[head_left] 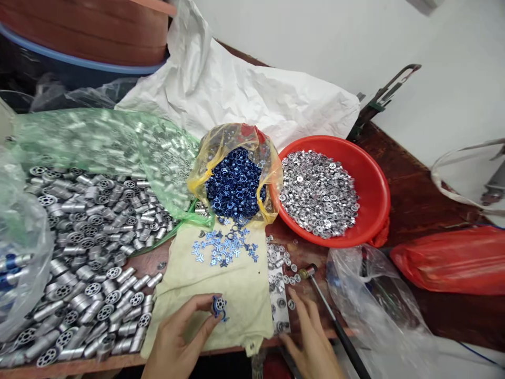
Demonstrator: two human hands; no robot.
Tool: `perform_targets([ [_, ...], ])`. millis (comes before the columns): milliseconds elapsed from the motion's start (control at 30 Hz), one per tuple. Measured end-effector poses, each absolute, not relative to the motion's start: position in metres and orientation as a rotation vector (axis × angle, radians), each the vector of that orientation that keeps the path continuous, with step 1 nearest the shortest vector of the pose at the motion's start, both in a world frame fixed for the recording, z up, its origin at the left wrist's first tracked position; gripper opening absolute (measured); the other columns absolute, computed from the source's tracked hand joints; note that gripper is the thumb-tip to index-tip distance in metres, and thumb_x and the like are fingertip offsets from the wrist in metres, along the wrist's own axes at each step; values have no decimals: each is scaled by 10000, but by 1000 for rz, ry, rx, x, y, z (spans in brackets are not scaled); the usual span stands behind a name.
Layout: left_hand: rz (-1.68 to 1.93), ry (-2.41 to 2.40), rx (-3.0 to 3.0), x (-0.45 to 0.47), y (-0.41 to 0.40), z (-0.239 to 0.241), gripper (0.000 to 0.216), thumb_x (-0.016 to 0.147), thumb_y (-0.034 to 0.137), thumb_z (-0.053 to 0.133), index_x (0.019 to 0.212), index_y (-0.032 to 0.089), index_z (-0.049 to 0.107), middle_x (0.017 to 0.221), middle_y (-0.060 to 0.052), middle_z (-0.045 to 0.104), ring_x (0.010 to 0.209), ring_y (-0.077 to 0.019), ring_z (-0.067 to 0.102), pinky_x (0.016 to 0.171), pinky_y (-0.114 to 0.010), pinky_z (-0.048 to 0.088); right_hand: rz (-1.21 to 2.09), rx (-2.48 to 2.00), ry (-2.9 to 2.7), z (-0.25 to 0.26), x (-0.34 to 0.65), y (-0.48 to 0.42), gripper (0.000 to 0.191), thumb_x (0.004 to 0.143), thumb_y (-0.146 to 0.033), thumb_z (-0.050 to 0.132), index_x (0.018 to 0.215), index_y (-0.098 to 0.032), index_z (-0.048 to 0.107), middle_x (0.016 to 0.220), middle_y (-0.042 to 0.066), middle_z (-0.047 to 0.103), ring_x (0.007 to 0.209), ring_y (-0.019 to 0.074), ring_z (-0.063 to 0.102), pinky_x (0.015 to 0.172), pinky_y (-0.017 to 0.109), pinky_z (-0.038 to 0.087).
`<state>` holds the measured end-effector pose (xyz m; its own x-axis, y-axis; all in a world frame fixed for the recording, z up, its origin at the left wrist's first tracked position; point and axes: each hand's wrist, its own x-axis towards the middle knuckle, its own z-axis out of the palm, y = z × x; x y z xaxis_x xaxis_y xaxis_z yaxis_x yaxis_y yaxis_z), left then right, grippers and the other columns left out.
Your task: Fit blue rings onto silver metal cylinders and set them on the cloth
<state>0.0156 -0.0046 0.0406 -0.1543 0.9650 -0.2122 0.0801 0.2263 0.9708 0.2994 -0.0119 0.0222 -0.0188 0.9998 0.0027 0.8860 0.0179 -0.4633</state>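
Between the thumb and index finger of my left hand (183,337) is a small silver cylinder fitted with a blue pronged ring (219,305). Its holed end faces up, above a cream cloth (189,279). My right hand (313,337) reaches over the table edge with thumb and fingers apart. The index fingertip is close to a small silver disc (291,304); whether they touch I cannot tell. More small discs (281,258) are scattered beside the cloth, some on a white sheet. Several blue pronged pieces (226,245) are spread at the cloth's far end.
Silver cylinders (90,237) are heaped at left by a green bag (98,137). A yellow bag (203,163) holds blue rings, and a red basin (371,184) holds silver discs. A hammer (339,326) lies right of my right hand, near a clear plastic bag (379,295).
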Motion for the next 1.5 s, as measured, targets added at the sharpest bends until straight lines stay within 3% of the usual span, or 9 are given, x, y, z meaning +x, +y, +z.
perform_targets([
  [167,1058,1431,1089,18,0,38,168,852,438,709,928,293,749,894,28,802,884,-182,749,825,-202,548,503,-1806,-1857,-2,276,27,513,865,-124,463,1364,-211,540,1256,118,532,941,188,693,847,307,589],
  [300,1020,1474,1127,12,-1,34,189,858,444,703,954,288,747,919,15,808,894,-197,753,819,-222,559,493,-1775,-1852,2,267,68,425,871,-140,467,1279,-183,579,1142,102,561,705,151,647,720,304,598],
  [433,1039,1506,1099,8,-3,32,204,860,457,701,962,287,752,940,6,814,913,-207,756,827,-233,562,432,-1791,-1873,19,275,73,389,900,-187,485,1283,-192,553,1157,105,569,726,172,649,744,340,585],
  [733,1055,1299,1007,12,4,33,214,896,417,678,1026,260,742,1121,-55,807,1062,-240,747,867,-259,598,276,-1773,-1971,9,279,67,237,895,-171,476,1032,-234,659,1014,94,664,985,310,638,796,425,541],
  [1033,1182,1054,551,24,4,43,264,798,465,800,904,234,726,1278,-100,759,1185,-296,704,1008,-383,561,154,-1575,-1833,20,264,56,194,979,-185,493,1104,-218,636,1020,84,673,966,236,663,864,385,547],
  [1133,1163,934,491,27,7,42,264,779,434,828,881,213,726,1232,-117,778,1164,-305,715,1027,-417,549,380,-1426,-1775,34,226,38,147,982,-175,548,1087,-232,635,1020,67,683,967,205,674,820,321,581],
  [1200,1151,878,478,27,8,41,260,777,410,835,885,199,729,1180,-123,795,1138,-310,727,1021,-428,552,505,-1265,-1796,39,199,29,217,969,-107,560,1124,-232,647,1019,65,697,973,195,681,817,307,592],
  [1367,1182,897,411,18,9,40,225,786,372,836,888,215,712,1138,-72,810,1067,-258,762,1048,-397,536,291,-1066,-1943,31,170,31,460,945,2,537,1354,-194,613,1191,136,704,1088,225,672,914,361,582],
  [1500,1186,990,537,16,7,38,234,815,407,794,914,207,723,1112,-92,818,1082,-259,752,991,-341,564,565,-1080,-1849,29,172,38,417,954,-38,553,1313,-223,654,1119,108,724,1034,212,706,870,332,614],
])
